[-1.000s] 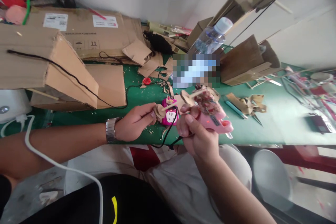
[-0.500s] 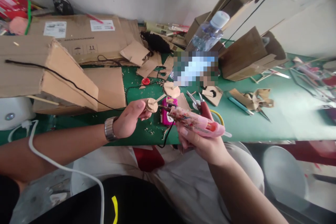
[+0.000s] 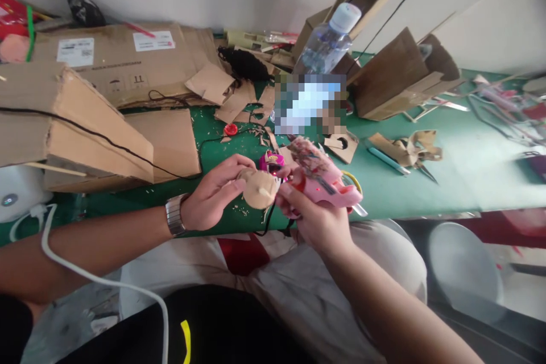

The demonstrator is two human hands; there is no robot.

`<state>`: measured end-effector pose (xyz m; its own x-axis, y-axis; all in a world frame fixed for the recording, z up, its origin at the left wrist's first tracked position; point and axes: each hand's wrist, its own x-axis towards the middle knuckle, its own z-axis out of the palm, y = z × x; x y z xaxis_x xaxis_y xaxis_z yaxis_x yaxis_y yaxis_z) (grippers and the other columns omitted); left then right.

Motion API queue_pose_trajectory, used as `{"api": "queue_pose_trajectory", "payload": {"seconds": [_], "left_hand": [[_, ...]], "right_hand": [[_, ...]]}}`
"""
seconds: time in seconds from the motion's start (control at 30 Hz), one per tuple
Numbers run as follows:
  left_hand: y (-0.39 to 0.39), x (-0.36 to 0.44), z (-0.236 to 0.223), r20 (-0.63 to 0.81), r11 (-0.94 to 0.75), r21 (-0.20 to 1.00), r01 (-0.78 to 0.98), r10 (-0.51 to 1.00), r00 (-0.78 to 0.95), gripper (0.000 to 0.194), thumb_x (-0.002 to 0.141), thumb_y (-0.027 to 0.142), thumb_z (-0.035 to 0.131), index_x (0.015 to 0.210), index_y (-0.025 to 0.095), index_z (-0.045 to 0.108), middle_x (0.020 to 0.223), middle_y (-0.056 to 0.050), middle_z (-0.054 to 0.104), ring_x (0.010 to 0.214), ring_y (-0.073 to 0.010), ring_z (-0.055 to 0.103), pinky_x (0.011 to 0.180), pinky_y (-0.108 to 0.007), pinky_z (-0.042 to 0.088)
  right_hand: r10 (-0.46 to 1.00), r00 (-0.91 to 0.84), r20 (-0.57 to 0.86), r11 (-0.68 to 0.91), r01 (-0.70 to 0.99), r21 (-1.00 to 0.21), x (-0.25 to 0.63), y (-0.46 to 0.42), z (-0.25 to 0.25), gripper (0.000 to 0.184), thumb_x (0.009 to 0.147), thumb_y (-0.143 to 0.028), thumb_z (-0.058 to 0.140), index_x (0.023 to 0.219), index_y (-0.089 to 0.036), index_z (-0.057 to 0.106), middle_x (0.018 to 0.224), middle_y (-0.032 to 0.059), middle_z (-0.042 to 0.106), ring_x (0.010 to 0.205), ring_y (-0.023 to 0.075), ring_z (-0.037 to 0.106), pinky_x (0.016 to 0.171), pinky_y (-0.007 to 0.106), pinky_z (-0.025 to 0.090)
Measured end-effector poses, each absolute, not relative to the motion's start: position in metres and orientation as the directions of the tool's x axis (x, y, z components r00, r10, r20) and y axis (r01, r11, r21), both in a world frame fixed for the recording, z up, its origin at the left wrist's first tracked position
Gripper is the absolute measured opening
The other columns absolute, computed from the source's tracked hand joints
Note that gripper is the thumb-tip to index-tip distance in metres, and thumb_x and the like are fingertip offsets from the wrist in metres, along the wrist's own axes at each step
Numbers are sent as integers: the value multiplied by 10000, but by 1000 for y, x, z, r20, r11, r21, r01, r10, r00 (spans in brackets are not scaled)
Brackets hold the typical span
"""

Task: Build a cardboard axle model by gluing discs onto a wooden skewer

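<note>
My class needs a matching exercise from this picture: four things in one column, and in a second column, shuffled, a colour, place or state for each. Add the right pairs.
Things:
1. glue gun
2. cardboard disc
3. bottle
4. wristband

Descriptions:
A. in the left hand
B. silver
C. topped with a white cap
D. in the right hand

Pairs: 1-D, 2-A, 3-C, 4-B
</note>
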<state>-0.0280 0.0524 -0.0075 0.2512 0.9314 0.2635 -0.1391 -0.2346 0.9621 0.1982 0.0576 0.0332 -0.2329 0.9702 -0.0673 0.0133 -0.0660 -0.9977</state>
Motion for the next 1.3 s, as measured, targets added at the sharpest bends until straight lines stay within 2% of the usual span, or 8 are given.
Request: {"api": "queue_pose_trajectory", "payload": {"seconds": [0.1,0.17,0.27,0.37,0.6,0.83,1.1,1.3], "left_hand": [[50,-29,-4,383,-391,920,-24,888,255,284,1118,408,609,1164,216,813,1201,-134,636,1194,-275,632,1047,-429,566],[49,-30,-5,435,-458,889,29,861,264,229,1099,338,646,1231,236,803,1207,-130,635,1206,-275,635,1067,-441,569],[49,-30,-10,490,-517,855,51,835,252,270,1061,258,699,1319,273,779,1263,-132,648,1238,-282,652,1111,-481,567],[50,-30,-14,518,-536,843,42,831,201,296,1031,210,738,1315,286,773,1230,-122,692,1204,-272,683,1108,-485,577],[46,-28,-12,433,-438,899,-4,887,161,206,995,181,789,1192,236,768,1098,-91,793,1018,-206,752,910,-325,606],[44,-30,-8,448,-467,875,126,881,155,115,984,181,788,1093,212,767,1017,-81,809,924,-189,752,827,-311,595],[46,-30,-9,422,-441,888,131,894,148,76,991,234,777,1059,202,772,983,-87,813,896,-196,757,804,-320,606],[46,-28,-7,427,-444,886,137,894,133,92,997,291,783,1010,201,767,938,-77,805,850,-190,737,766,-319,593]], "right_hand": [[976,-217,3,-1,-19,-1000,187,55,30,238,898,-385,894,1023,-314,705,946,11,748,863,244,773,759,415,712],[970,-238,45,45,-6,-999,183,54,30,210,904,-331,871,983,-303,678,1047,20,783,1041,270,786,948,468,714],[954,-280,104,116,28,-993,181,56,35,208,921,-247,822,906,-288,618,1056,17,782,1062,259,775,1021,480,686],[943,-282,179,212,92,-973,181,57,40,242,907,-194,809,868,-286,589,961,9,742,959,239,747,939,446,680],[945,-269,183,232,162,-959,179,52,35,186,948,-206,772,906,-284,607,967,15,744,810,203,697,722,371,617],[949,-256,185,239,197,-951,176,50,32,184,920,-184,762,945,-283,609,963,3,739,798,181,698,752,351,614],[953,-253,168,219,189,-957,176,51,30,166,910,-187,769,979,-278,648,962,7,754,787,176,715,744,342,619],[933,-223,281,347,360,-866,173,52,34,143,851,-204,783,939,-277,698,899,24,778,747,205,725,686,354,622]]}}
